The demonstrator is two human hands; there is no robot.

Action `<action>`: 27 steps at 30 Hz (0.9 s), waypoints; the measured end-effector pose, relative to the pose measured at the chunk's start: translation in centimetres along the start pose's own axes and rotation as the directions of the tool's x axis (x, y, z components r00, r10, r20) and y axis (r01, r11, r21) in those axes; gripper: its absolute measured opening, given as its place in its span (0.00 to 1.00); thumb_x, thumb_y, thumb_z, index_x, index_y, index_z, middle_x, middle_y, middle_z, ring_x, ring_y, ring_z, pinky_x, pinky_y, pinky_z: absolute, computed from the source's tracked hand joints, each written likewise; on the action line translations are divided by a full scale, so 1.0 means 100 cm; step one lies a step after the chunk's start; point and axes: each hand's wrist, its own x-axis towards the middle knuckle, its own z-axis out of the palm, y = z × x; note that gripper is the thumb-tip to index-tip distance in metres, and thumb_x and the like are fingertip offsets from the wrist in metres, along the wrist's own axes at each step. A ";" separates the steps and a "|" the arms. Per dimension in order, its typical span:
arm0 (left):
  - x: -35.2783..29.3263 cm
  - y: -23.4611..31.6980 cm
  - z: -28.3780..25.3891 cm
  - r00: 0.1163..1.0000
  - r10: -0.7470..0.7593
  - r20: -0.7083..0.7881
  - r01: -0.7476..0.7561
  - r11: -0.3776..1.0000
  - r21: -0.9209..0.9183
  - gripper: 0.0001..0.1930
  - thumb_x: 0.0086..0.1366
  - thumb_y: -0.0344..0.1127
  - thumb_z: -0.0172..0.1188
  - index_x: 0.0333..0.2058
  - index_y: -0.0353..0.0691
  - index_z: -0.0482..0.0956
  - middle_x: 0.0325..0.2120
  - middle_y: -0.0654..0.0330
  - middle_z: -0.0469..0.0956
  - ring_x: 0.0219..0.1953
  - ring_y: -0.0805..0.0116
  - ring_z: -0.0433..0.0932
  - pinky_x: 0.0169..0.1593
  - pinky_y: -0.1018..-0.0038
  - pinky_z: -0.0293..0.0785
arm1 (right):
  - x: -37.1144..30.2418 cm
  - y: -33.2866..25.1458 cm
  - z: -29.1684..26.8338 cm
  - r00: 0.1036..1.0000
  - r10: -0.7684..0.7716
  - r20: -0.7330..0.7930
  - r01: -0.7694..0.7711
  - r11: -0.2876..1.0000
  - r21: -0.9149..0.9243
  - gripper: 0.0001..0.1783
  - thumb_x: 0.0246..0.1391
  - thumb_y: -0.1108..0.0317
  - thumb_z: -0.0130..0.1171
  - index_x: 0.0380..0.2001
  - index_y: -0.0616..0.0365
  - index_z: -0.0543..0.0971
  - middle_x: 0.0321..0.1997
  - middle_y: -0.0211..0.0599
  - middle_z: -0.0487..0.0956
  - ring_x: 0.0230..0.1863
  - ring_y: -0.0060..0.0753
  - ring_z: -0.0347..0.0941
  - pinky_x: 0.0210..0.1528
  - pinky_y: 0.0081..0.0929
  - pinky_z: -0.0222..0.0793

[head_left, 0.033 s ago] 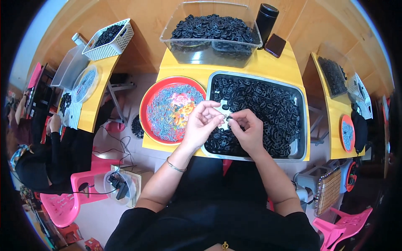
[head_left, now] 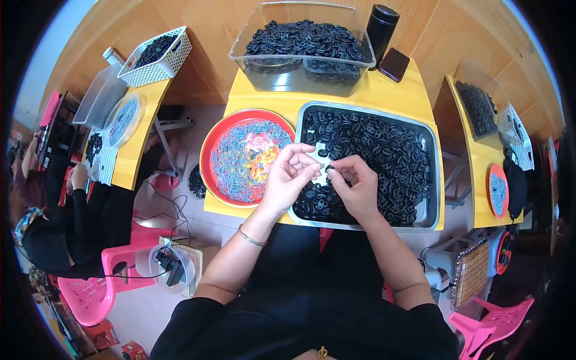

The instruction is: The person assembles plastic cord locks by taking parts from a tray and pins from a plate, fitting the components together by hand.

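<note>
Over the left part of the metal tray (head_left: pixel 435 180), the right hand (head_left: pixel 358 187) pinches a small black piece (head_left: pixel 329 169) between thumb and fingertips. The left hand (head_left: pixel 290 177), at the tray's left edge, holds its thumb and forefinger close to that piece; I cannot tell whether anything sits between them, as the spot is too small. Loose black links (head_left: pixel 390 153) cover much of the tray, and the red plate (head_left: pixel 209 174) just left of the tray carries thin bluish pins (head_left: pixel 231 174). To work well here, I'd judge, a light pinch, steady wrists and fingers low over the tray serve best, so a dropped piece lands inside it. On the black canister (head_left: pixel 382 31) beyond the tray I can make out no brand, label or writing
</note>
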 end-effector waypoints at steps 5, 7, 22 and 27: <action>0.000 -0.001 0.001 1.000 0.011 0.023 -0.011 1.000 0.019 0.15 0.57 0.23 0.53 0.43 0.36 0.64 0.27 0.62 0.73 0.30 0.78 0.73 0.36 0.83 0.70 | 0.000 0.002 0.000 0.999 0.040 -0.005 -0.040 0.999 0.033 0.05 0.43 0.79 0.57 0.27 0.64 0.74 0.27 0.34 0.74 0.29 0.22 0.75 0.32 0.17 0.71; 0.001 -0.001 0.001 1.000 0.007 0.023 -0.007 1.000 0.018 0.15 0.57 0.22 0.53 0.43 0.36 0.64 0.27 0.62 0.73 0.31 0.78 0.73 0.36 0.84 0.70 | 0.000 0.003 0.000 0.999 0.040 -0.009 -0.039 0.999 0.028 0.06 0.43 0.78 0.57 0.27 0.64 0.74 0.27 0.34 0.74 0.29 0.22 0.75 0.32 0.17 0.71; -0.003 -0.004 0.006 0.990 0.120 0.070 -0.129 0.980 0.150 0.14 0.54 0.19 0.54 0.41 0.32 0.67 0.26 0.59 0.75 0.32 0.77 0.74 0.37 0.83 0.70 | -0.006 0.001 -0.008 0.992 0.115 0.044 -0.119 0.988 0.102 0.06 0.44 0.81 0.56 0.29 0.64 0.74 0.28 0.33 0.75 0.29 0.19 0.74 0.32 0.14 0.71; -0.001 -0.002 0.000 0.997 0.010 0.073 -0.012 1.000 0.022 0.18 0.54 0.20 0.55 0.43 0.32 0.64 0.27 0.58 0.76 0.32 0.76 0.75 0.38 0.82 0.70 | -0.006 0.000 -0.010 0.971 0.208 0.118 -0.232 0.937 0.259 0.06 0.46 0.80 0.55 0.30 0.64 0.73 0.30 0.35 0.76 0.30 0.21 0.74 0.34 0.16 0.72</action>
